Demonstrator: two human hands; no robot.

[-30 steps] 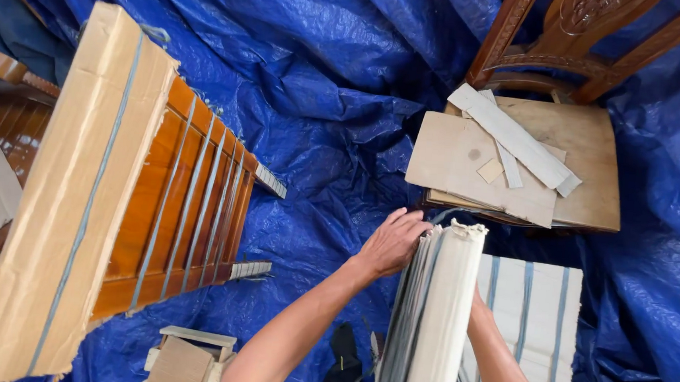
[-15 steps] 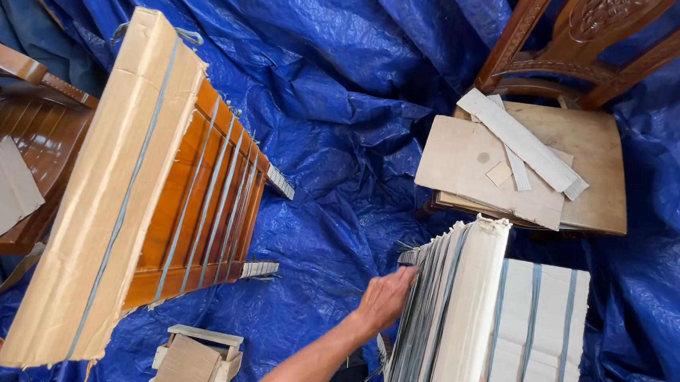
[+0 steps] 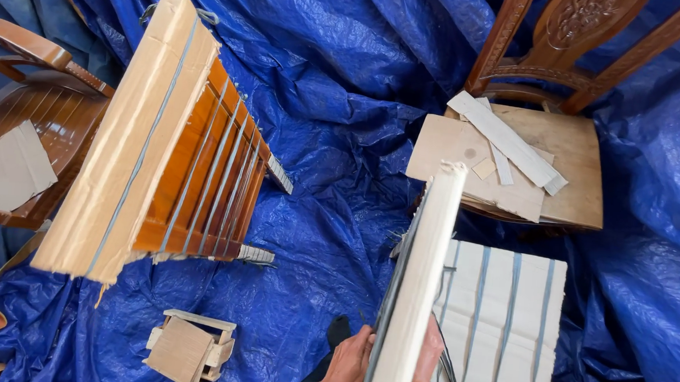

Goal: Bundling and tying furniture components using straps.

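Note:
Both my hands grip a long pale board standing on edge at the bottom centre. My left hand clasps its left face low down. My right hand holds the right face, mostly hidden behind the board. Thin grey slats press against the board's left side. Just right of it lies a stack of white boards bound with blue-grey straps.
A large strapped bundle of tan and orange wood panels stands at the left. A small bundle of wood pieces lies on the blue tarp. One wooden chair carries cardboard scraps; another chair holds a cardboard piece.
The board has tipped up and risen toward the camera. My left hand slid from the top of the stack down to its lower left side; my right hand now grips beside it.

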